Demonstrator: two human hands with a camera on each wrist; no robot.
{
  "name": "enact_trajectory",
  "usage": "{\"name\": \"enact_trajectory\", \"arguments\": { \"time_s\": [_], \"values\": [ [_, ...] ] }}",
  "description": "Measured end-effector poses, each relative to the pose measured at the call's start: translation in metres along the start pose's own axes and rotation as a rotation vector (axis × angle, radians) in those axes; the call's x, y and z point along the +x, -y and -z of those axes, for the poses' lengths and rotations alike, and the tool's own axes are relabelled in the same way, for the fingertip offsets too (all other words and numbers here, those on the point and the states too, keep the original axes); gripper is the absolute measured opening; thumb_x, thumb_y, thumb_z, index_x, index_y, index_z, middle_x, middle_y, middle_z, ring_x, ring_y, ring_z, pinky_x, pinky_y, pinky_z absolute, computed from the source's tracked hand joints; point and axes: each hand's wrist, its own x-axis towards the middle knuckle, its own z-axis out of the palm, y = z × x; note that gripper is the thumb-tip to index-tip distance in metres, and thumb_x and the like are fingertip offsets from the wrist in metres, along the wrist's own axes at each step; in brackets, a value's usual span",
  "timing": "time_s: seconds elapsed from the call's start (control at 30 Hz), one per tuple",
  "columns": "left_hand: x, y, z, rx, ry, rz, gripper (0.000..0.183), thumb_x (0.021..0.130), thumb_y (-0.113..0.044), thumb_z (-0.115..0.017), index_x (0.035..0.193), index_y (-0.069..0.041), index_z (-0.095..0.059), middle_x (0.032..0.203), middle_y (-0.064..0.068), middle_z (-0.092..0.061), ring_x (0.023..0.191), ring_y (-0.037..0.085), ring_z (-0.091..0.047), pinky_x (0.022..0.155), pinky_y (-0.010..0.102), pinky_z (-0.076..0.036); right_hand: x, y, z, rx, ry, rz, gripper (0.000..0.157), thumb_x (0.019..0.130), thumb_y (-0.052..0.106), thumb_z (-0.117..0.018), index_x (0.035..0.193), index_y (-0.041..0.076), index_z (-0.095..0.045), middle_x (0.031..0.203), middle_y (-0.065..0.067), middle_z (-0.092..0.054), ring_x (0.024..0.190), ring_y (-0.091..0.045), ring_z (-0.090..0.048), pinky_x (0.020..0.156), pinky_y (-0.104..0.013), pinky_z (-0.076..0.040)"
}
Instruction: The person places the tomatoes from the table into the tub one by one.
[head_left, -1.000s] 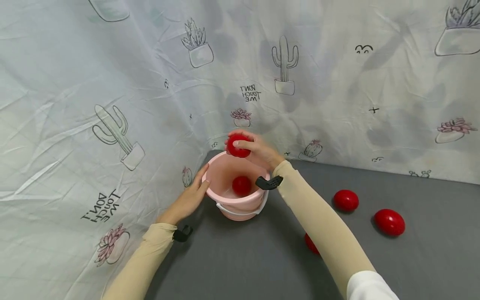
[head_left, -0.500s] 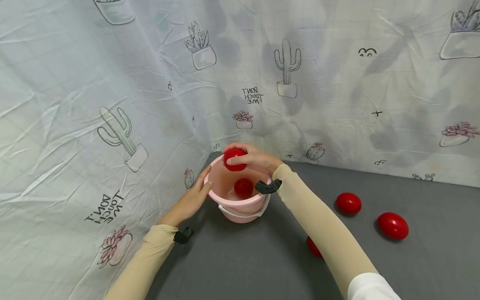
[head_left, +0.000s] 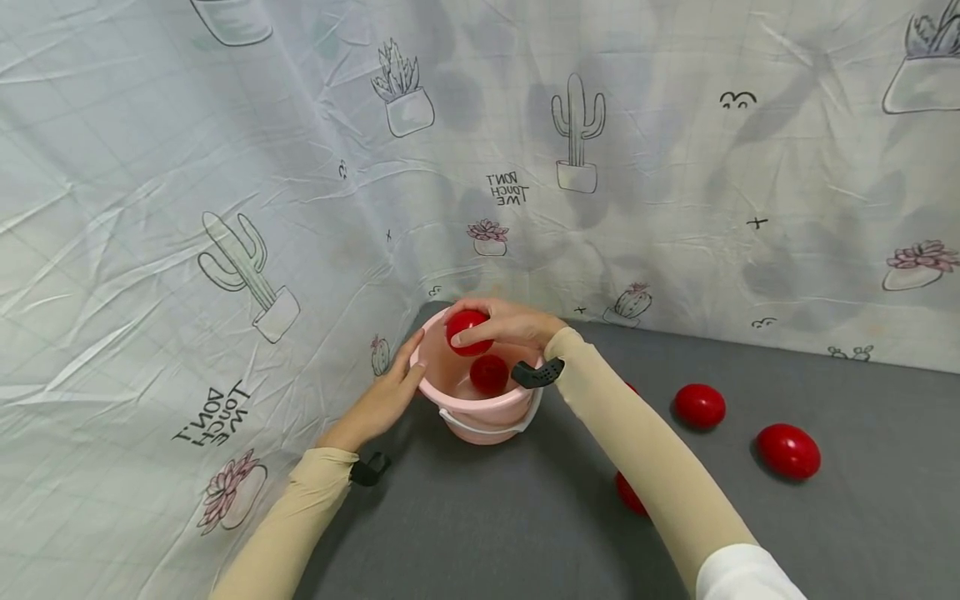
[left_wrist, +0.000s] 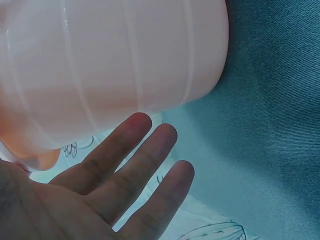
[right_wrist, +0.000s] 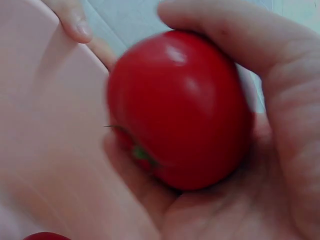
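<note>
A pink bucket (head_left: 468, 427) with a white handle stands on the grey surface. My right hand (head_left: 519, 322) holds a red tomato (head_left: 467, 335) over the bucket's mouth, thumb on one side and fingers on the other. In the right wrist view the tomato (right_wrist: 182, 112) shows its green stem spot, close to the bucket's inner wall (right_wrist: 60, 150). Another tomato (head_left: 489, 375) lies inside the bucket. My left hand (head_left: 381, 402) grips the left rim, its thumb hooked over the edge. In the left wrist view, three fingers (left_wrist: 150, 155) extend loosely along the bucket's outside.
To the right lie two tomatoes, one nearer the bucket (head_left: 699, 407) and one farther right (head_left: 788, 452). My right forearm partly covers another tomato (head_left: 628, 495) and a red sliver beyond it. A cactus-print cloth (head_left: 660, 208) hangs behind and along the left.
My right hand has lowered the tomato from above the far rim into the bucket's mouth. My left hand keeps its place on the rim. The head view has shifted slightly.
</note>
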Motion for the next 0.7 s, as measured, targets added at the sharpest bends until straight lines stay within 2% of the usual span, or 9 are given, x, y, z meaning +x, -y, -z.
{"name": "enact_trajectory", "arguments": {
  "time_s": [0.13,0.23,0.47,0.7],
  "values": [
    [0.0007,0.0004,-0.0004,-0.005,0.005,-0.011,0.060,0.104,-0.062,-0.033,0.155,-0.058,-0.002,0.158,0.008,-0.044,0.137,0.036,-0.054,0.112,0.070,-0.034,0.0003,-0.0015,-0.0012,0.010,0.088,-0.079,0.060,0.081,0.019,-0.080,0.136,0.013,-0.055,0.139,-0.012,-0.057,0.124,-0.027,-0.055,0.113,-0.061,-0.039],
    [0.0016,0.0009,-0.0014,-0.009,0.009,-0.015,0.061,0.104,-0.063,-0.033,0.156,-0.057,-0.002,0.160,0.008,-0.041,0.136,0.037,-0.055,0.111,0.070,-0.035,0.0001,-0.0025,-0.0020,-0.005,0.120,-0.138,0.058,0.081,0.016,-0.079,0.134,0.017,-0.056,0.137,-0.009,-0.058,0.125,-0.026,-0.054,0.116,-0.064,-0.035],
    [0.0014,0.0006,-0.0008,-0.006,0.012,-0.015,0.061,0.104,-0.063,-0.034,0.156,-0.057,-0.002,0.164,0.006,-0.034,0.137,0.037,-0.054,0.110,0.069,-0.036,0.0016,-0.0044,-0.0037,-0.055,0.120,-0.142,0.054,0.079,0.016,-0.079,0.129,0.015,-0.058,0.133,-0.008,-0.060,0.126,-0.026,-0.053,0.114,-0.064,-0.037],
    [-0.0006,-0.0020,0.0003,-0.010,0.019,-0.007,0.062,0.103,-0.065,-0.033,0.155,-0.059,0.000,0.166,0.006,-0.031,0.139,0.040,-0.051,0.109,0.070,-0.036,0.0020,-0.0035,-0.0067,-0.196,0.116,-0.266,0.049,0.078,0.022,-0.082,0.122,0.016,-0.063,0.123,-0.005,-0.061,0.118,-0.024,-0.053,0.112,-0.059,-0.041]
  ]
}}
